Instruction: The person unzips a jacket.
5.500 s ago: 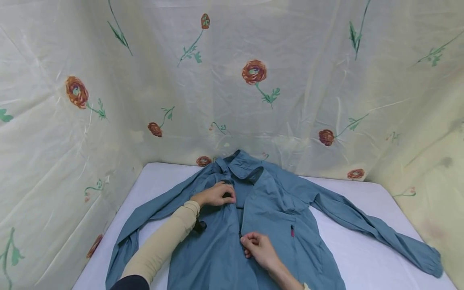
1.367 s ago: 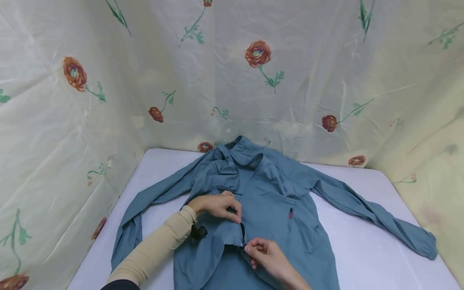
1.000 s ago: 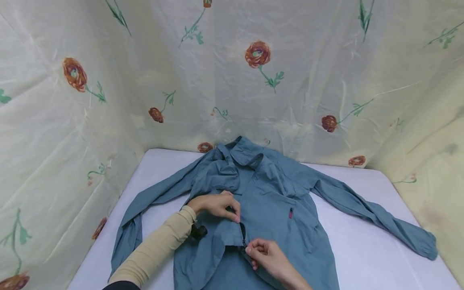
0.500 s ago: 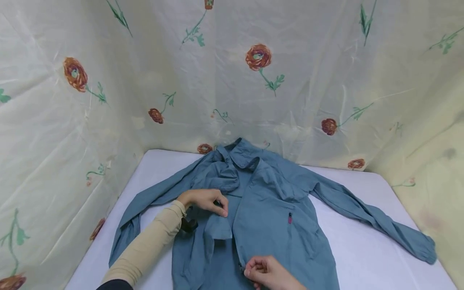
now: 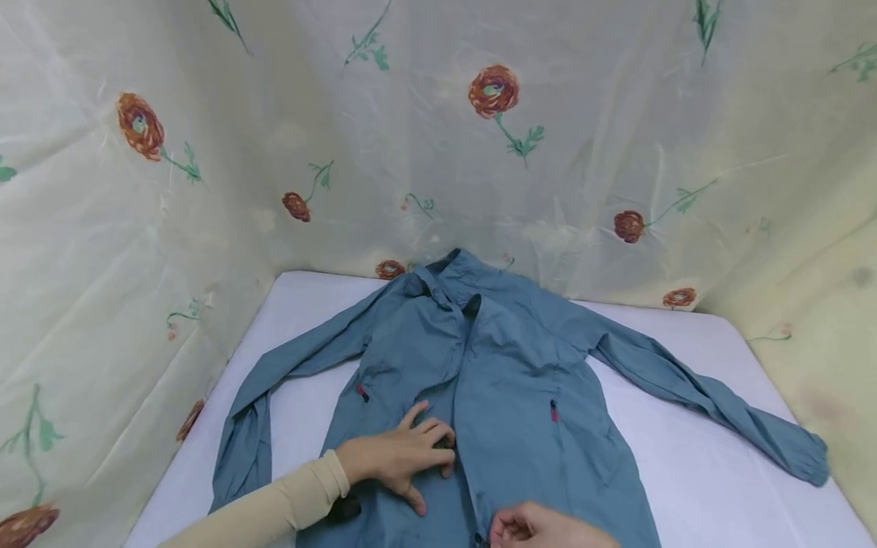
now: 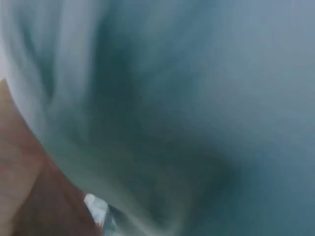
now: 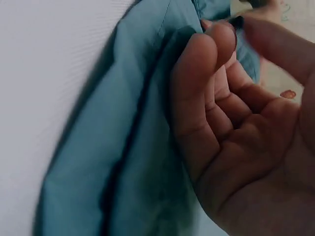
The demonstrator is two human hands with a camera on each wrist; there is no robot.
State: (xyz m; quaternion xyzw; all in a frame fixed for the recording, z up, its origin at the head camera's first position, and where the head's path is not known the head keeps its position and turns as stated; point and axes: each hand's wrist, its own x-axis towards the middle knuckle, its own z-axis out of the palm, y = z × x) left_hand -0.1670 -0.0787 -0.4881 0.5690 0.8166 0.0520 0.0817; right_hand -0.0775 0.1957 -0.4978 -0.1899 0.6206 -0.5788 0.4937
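A blue-grey zip jacket (image 5: 521, 358) lies front up, its collar at the far end and its front parted. Over the front on the left, my left hand (image 5: 400, 457) lies with fingers and thumb spread, nothing held between them. Blurred cloth fills most of the left wrist view, beside part of that hand. Low on the other front edge, my right hand (image 5: 548, 525) pinches the dark zipper pull (image 5: 479, 539) between thumb and forefinger. In the right wrist view, the dark tip of the zipper pull (image 7: 237, 22) shows at the fingertips. The hem is out of the head view.
Under the jacket is a white-covered table (image 5: 719, 487). Cream curtains (image 5: 562, 152) with printed flowers rise behind it and on both sides. One sleeve (image 5: 712, 396) stretches right; the other sleeve (image 5: 267, 380) bends toward the near left. Pocket zippers with red pulls (image 5: 553, 411) sit on both fronts.
My right hand has drawn the zipper pull down toward me and the fronts have come apart. My left hand has let go of the left front, which was lifted and now lies flatter.
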